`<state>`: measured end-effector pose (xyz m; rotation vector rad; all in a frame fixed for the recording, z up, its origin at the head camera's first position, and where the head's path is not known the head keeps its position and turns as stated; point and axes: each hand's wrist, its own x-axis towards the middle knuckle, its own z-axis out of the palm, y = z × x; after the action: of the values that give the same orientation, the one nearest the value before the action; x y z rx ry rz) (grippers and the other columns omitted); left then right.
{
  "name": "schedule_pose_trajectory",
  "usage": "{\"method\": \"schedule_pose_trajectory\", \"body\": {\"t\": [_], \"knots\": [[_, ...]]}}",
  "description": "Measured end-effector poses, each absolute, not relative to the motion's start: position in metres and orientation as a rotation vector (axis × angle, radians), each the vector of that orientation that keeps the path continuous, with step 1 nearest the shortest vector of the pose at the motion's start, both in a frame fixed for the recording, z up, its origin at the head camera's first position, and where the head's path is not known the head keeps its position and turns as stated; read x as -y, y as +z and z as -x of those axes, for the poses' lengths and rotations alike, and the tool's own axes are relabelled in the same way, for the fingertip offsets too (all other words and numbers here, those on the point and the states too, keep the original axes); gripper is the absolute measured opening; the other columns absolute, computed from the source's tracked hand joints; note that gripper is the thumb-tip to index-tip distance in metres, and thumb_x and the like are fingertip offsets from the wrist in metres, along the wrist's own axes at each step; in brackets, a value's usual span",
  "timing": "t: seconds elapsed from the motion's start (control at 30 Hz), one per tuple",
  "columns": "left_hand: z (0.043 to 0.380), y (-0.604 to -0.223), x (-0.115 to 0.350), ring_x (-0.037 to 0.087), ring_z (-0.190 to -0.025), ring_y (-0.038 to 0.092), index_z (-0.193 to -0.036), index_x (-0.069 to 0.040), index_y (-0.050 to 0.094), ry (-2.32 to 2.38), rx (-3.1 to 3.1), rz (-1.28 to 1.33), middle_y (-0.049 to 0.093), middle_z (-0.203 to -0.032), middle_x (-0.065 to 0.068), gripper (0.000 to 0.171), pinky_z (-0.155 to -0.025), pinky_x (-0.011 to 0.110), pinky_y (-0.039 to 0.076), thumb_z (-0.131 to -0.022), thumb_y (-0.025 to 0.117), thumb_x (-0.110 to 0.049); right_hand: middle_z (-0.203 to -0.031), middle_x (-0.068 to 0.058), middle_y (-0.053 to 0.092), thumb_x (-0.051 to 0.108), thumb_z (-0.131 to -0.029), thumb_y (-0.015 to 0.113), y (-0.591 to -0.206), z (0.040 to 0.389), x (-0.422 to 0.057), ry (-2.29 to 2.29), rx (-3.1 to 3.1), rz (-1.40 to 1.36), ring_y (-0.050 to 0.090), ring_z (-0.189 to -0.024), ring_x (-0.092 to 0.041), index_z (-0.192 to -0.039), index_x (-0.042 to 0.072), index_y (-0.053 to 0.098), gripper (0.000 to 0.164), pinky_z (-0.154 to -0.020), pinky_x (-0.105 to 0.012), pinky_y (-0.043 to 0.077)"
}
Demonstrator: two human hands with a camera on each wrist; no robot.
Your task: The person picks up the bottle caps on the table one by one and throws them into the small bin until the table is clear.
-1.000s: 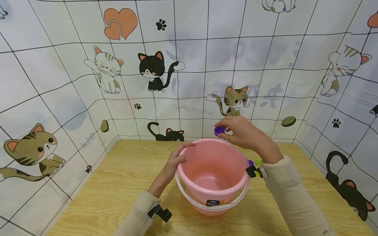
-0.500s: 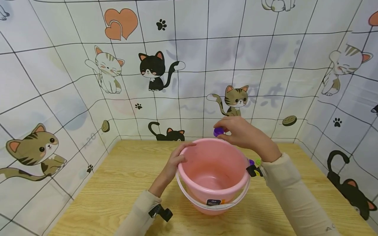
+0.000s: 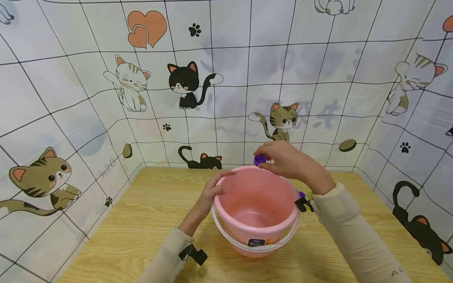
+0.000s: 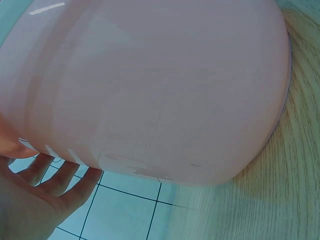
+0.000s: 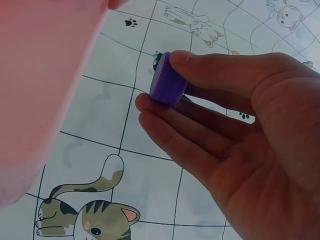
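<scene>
A pink bucket (image 3: 256,196) stands upright on the wooden table, its white handle (image 3: 260,248) hanging down at the front. My left hand (image 3: 209,196) grips the bucket's left rim. In the left wrist view the fingers (image 4: 80,187) of that hand lie along the bucket's outer wall. Just above the far rim, my right hand (image 3: 288,160) pinches a purple bottle cap (image 3: 259,159) between thumb and fingertips. The right wrist view shows the cap's ribbed side (image 5: 170,80) and its flat top turned toward the bucket. Inside the bucket, the visible wall and bottom are bare pink.
Small purple and green pieces (image 3: 302,194) show behind the bucket's right side, partly hidden by the right wrist strap (image 3: 303,204). The wooden tabletop (image 3: 159,204) reaches back to a wall (image 3: 230,98) covered with a cat-print grid sheet.
My right hand has shifted slightly left and down with the purple bottle cap, which has tilted. The left hand keeps its grip on the bucket.
</scene>
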<state>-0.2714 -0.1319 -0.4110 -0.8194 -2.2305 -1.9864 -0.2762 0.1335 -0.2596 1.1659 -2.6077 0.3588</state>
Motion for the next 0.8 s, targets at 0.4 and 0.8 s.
{"method": "schedule_pose_trajectory", "body": {"t": [0.4, 0.8], "knots": [[0.2713, -0.4099, 0.1323, 0.032, -0.119, 0.057, -0.144, -0.014, 0.058, -1.991, 2.222, 0.836, 0.051, -0.151, 0.011, 0.064, -0.086, 0.03, 0.056, -0.082, 0.044, -0.013, -0.106, -0.007, 0.075, 0.013, -0.09, 0.075, -0.2596, 0.2774, -0.132, 0.313, 2.625, -1.167, 0.068, -0.093, -0.021, -0.116, 0.005, 0.074, 0.028, -0.081, -0.039, 0.059], [0.2707, -0.411, 0.1327, 0.031, -0.119, 0.058, -0.143, -0.016, 0.058, -1.995, 2.224, 0.836, 0.05, -0.151, 0.008, 0.062, -0.087, 0.037, 0.058, -0.082, 0.044, -0.012, -0.108, -0.009, 0.075, 0.013, -0.09, 0.075, -0.2592, 0.2768, -0.1313, 0.324, 2.671, -1.128, 0.069, -0.093, -0.021, -0.119, 0.004, 0.074, 0.03, -0.08, -0.039, 0.06]]}}
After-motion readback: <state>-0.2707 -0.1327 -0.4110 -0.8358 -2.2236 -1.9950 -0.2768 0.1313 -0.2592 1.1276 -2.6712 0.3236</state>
